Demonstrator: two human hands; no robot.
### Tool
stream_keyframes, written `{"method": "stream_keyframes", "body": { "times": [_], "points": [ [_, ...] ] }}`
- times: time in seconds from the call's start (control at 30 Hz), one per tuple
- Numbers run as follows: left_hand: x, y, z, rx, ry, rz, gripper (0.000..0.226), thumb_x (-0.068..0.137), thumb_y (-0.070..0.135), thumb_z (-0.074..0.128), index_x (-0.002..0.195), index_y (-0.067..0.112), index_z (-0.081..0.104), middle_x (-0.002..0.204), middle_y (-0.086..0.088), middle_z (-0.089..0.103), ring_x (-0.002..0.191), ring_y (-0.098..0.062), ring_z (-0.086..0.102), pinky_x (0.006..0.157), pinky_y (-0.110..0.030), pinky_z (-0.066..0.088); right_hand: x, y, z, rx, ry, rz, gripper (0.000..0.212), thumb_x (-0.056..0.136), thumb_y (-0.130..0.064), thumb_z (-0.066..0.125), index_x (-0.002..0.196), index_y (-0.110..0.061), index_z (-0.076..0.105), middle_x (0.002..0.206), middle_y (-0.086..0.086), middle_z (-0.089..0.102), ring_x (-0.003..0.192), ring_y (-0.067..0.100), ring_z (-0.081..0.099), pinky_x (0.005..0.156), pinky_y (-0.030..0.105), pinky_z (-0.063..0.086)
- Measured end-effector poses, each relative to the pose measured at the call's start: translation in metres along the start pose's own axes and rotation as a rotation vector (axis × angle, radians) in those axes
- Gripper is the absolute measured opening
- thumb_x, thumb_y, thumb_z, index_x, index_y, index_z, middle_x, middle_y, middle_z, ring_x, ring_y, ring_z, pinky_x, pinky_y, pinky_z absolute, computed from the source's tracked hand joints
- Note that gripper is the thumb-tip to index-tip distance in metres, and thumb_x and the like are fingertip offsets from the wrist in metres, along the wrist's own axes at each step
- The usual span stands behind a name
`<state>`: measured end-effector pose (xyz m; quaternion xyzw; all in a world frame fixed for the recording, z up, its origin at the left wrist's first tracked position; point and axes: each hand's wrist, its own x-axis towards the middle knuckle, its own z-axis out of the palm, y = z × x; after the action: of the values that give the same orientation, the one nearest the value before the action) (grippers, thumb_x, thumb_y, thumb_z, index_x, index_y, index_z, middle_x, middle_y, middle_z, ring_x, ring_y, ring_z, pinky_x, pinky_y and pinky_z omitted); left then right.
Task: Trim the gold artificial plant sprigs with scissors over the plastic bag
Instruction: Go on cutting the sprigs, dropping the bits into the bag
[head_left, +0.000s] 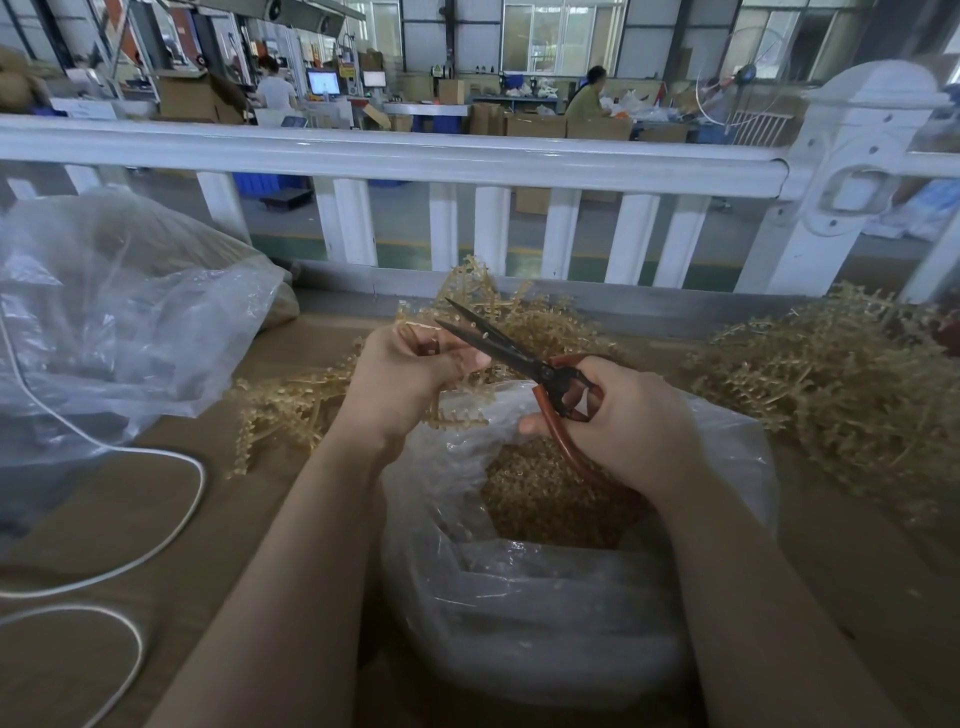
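From the head view, the left hand (410, 374) is curled around a gold sprig (470, 283), pinching its stem near the top of the fist, with the fronds rising up and away toward the white railing (395, 156). More of the same bunch trails out below the wrist, so the sprig's long axis runs roughly from lower left to upper right, the tip pointing away from the person. The right hand (618, 421) grips the scissors (498, 348) by their reddish handles, fingers through the loops. The dark blades are parted and point up and to the left, their tips just beside the left fist, where the stem shows. The scissors' long axis slopes from the right hand up toward the left.

Both hands are held above the open bag (519, 582), which sits on the brown table (218, 519) right in front of the person and already holds a bed of gold pieces. So a fair amount of trimming looks done. Plenty seems left: a big heap of sprigs (831, 384) lies to the right, and another lot (280, 410) lies under the left forearm. Which pile is trimmed I cannot tell. A second clear bag (119, 312) slumps at the left, with a white cord (171, 519) looping across the table.
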<state>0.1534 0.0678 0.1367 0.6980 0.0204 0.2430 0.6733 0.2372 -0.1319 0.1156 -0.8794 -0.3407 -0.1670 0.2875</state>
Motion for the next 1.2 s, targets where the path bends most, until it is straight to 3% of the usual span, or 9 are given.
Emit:
{"method": "stream_keyframes", "body": {
  "times": [0.17, 0.3, 0.47, 0.63, 0.7, 0.8, 0.9, 1.07, 1.2],
  "points": [
    [-0.001, 0.001, 0.001, 0.036, -0.019, 0.002, 0.017, 0.079, -0.003, 0.076, 0.084, 0.013, 0.079, 0.089, -0.012, 0.077, 0.085, -0.025, 0.070, 0.088, -0.045, 0.055, 0.000, 0.001, 0.002, -0.005, 0.012, -0.007, 0.074, 0.057, -0.102, 0.030, 0.092, -0.042, 0.057, 0.064, -0.030, 0.047, 0.057, -0.010, 0.047, 0.051, 0.012, 0.030],
    [-0.001, 0.001, 0.001, 0.052, -0.023, 0.006, 0.017, 0.080, -0.002, 0.076, 0.082, 0.014, 0.078, 0.086, -0.010, 0.076, 0.082, -0.023, 0.069, 0.084, -0.042, 0.055, 0.000, 0.002, 0.002, 0.017, -0.004, -0.010, 0.060, 0.057, -0.100, 0.036, 0.081, -0.046, 0.050, 0.063, -0.027, 0.053, 0.055, -0.008, 0.051, 0.049, 0.011, 0.032],
    [0.000, -0.002, -0.004, 0.085, -0.085, 0.014, 0.007, 0.084, 0.002, 0.073, 0.089, 0.006, 0.076, 0.079, -0.004, 0.076, 0.072, -0.012, 0.067, 0.071, -0.026, 0.054, 0.000, 0.002, 0.002, 0.074, -0.023, 0.001, 0.067, 0.054, -0.101, 0.039, 0.085, -0.043, 0.057, 0.069, -0.024, 0.059, 0.060, -0.005, 0.055, 0.052, 0.015, 0.038],
    [0.001, -0.003, -0.009, 0.003, -0.129, -0.019, 0.010, 0.088, 0.002, 0.066, 0.088, 0.002, 0.076, 0.090, -0.011, 0.077, 0.090, -0.023, 0.072, 0.087, -0.033, 0.055, -0.001, 0.001, 0.001, 0.077, -0.023, -0.004, 0.064, 0.057, -0.098, 0.041, 0.084, -0.042, 0.058, 0.066, -0.023, 0.059, 0.058, -0.004, 0.056, 0.051, 0.016, 0.040],
    [0.001, -0.003, -0.010, 0.018, -0.119, -0.033, 0.010, 0.088, 0.002, 0.067, 0.085, 0.002, 0.076, 0.087, -0.012, 0.077, 0.084, -0.025, 0.068, 0.082, -0.031, 0.052, 0.000, 0.002, 0.002, 0.074, -0.024, 0.001, 0.072, 0.055, -0.102, 0.036, 0.081, -0.040, 0.060, 0.065, -0.020, 0.060, 0.057, -0.003, 0.056, 0.051, 0.017, 0.043],
    [0.002, -0.002, -0.012, 0.079, -0.113, -0.042, 0.010, 0.089, 0.003, 0.067, 0.084, 0.001, 0.076, 0.078, -0.007, 0.076, 0.064, -0.010, 0.058, 0.062, -0.016, 0.045, 0.000, 0.003, 0.003, 0.084, -0.039, 0.020, 0.084, 0.051, -0.105, 0.035, 0.085, -0.034, 0.066, 0.065, -0.017, 0.062, 0.059, -0.001, 0.059, 0.055, 0.022, 0.051],
    [0.002, -0.001, -0.014, 0.091, -0.103, -0.044, 0.010, 0.088, 0.004, 0.068, 0.082, 0.004, 0.076, 0.078, -0.008, 0.075, 0.067, -0.017, 0.057, 0.063, -0.020, 0.045, 0.000, 0.002, 0.002, 0.093, -0.061, 0.029, 0.088, 0.049, -0.106, 0.035, 0.089, -0.035, 0.067, 0.068, -0.017, 0.064, 0.062, -0.001, 0.060, 0.060, 0.025, 0.055],
    [0.002, -0.001, -0.014, 0.148, -0.113, -0.011, 0.019, 0.086, -0.003, 0.068, 0.086, 0.014, 0.077, 0.081, -0.014, 0.075, 0.075, -0.024, 0.062, 0.062, -0.020, 0.047, 0.000, -0.001, -0.001, 0.016, -0.057, -0.007, 0.086, 0.053, -0.106, 0.031, 0.094, -0.037, 0.063, 0.072, -0.025, 0.059, 0.065, -0.006, 0.055, 0.057, 0.015, 0.040],
    [0.004, -0.002, -0.012, 0.201, -0.148, 0.000, 0.016, 0.084, -0.003, 0.070, 0.086, 0.012, 0.077, 0.087, -0.021, 0.073, 0.077, -0.030, 0.058, 0.063, -0.024, 0.047, -0.001, -0.003, -0.002, 0.014, -0.040, -0.034, 0.083, 0.055, -0.104, 0.030, 0.094, -0.039, 0.062, 0.069, -0.026, 0.056, 0.063, -0.007, 0.054, 0.054, 0.014, 0.036]
  ]
}}
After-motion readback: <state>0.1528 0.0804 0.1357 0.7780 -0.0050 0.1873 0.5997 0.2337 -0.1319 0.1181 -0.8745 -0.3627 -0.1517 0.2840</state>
